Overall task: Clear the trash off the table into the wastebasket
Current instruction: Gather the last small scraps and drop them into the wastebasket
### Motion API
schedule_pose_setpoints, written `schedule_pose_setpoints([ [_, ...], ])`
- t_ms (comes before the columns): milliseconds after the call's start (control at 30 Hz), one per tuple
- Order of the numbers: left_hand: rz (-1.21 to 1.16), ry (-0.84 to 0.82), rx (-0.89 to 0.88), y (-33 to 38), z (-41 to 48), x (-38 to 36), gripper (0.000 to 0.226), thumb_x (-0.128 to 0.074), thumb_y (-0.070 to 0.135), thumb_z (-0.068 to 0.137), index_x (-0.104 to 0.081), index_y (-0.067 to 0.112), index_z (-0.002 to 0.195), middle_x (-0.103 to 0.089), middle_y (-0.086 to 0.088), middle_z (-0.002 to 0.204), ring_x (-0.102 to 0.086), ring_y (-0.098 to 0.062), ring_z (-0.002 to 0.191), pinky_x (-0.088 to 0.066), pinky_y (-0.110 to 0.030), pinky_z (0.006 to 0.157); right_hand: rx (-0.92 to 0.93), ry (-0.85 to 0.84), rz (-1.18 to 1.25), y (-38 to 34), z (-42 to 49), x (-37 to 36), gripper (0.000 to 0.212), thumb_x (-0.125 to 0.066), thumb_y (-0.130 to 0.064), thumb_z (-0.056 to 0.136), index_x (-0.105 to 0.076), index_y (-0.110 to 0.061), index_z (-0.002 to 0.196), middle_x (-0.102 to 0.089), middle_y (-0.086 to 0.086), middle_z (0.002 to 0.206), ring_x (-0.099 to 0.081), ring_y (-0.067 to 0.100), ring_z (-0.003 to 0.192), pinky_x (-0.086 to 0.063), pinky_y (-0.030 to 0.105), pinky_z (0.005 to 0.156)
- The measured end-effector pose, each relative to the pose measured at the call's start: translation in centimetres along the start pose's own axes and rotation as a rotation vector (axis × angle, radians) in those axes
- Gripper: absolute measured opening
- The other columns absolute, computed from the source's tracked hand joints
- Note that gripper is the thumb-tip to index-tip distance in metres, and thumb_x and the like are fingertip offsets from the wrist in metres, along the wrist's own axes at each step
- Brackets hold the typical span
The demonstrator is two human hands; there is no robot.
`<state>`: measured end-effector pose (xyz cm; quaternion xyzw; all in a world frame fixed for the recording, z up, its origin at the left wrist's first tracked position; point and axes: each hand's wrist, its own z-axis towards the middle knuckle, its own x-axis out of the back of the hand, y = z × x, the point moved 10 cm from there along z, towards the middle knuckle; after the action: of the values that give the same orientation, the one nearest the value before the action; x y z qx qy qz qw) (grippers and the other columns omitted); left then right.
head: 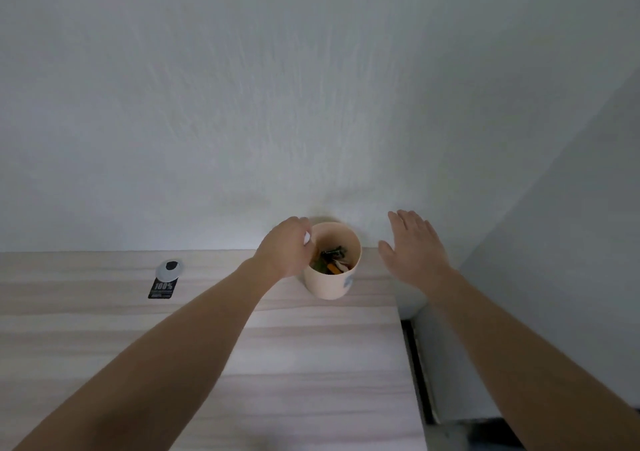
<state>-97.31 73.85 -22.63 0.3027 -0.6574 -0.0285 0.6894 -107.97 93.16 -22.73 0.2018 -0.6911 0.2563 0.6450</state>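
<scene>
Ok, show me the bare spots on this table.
Bare: the wide pale wood-grain table in front of the cream cylindrical wastebasket, and the strip between it and the black printed tag with its white round piece. Crowded: the back right corner, where the left hand pinches a small white scrap at the rim and the open right hand hovers beside.

The wastebasket (332, 279) stands at the counter's (311, 364) back edge, near the right end, trash (333, 263) inside. The left grip (288, 247) holds a scrap (307, 238) at its left rim. Well left, a disc (169, 269) lies just behind a tag (160, 290).
</scene>
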Motion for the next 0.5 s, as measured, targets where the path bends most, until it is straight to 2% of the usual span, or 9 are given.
schedule_pose_setpoints([
  [133, 0.029, 0.001, -0.029, 2.4, 2.0, -1.7, 0.007, -0.050, 0.016, 0.089, -0.052, 0.022, 0.087, -0.057, -0.001, 0.094, -0.055, -0.019, 0.076, -0.040, -0.025, 0.062, -0.051, 0.021, 0.033, 3.2, -0.2, 0.1, 0.065, -0.037, -0.042, 0.091, -0.030, -0.010, 0.146, -0.032, 0.011, 0.153, -0.024, 0.026, 0.143, -0.021, 0.043, 0.117],
  [367, 0.070, 0.023, -0.063, 3.8, 5.5, -4.2, 0.017, -0.051, 0.022, 0.089, -0.059, 0.018, 0.104, -0.050, 0.004, 0.090, -0.053, -0.018, 0.077, -0.041, -0.027, 0.064, -0.086, 0.033, 0.095, 6.9, 0.6, -1.0, 0.065, -0.040, -0.042, 0.089, -0.036, -0.006, 0.143, -0.040, 0.015, 0.147, -0.035, 0.030, 0.136, -0.029, 0.045, 0.113],
  [500, 0.112, -0.051, -0.072, 3.1, 6.4, -6.4, 0.046, -0.061, 0.041, 0.083, -0.052, 0.025, 0.125, -0.056, 0.003, 0.115, -0.054, -0.020, 0.103, -0.047, -0.034, 0.084, -0.099, 0.003, 0.115, 7.7, 1.6, -2.4, 0.064, -0.044, -0.040, 0.092, -0.033, -0.007, 0.145, -0.036, 0.015, 0.150, -0.031, 0.031, 0.139, -0.026, 0.044, 0.115],
])
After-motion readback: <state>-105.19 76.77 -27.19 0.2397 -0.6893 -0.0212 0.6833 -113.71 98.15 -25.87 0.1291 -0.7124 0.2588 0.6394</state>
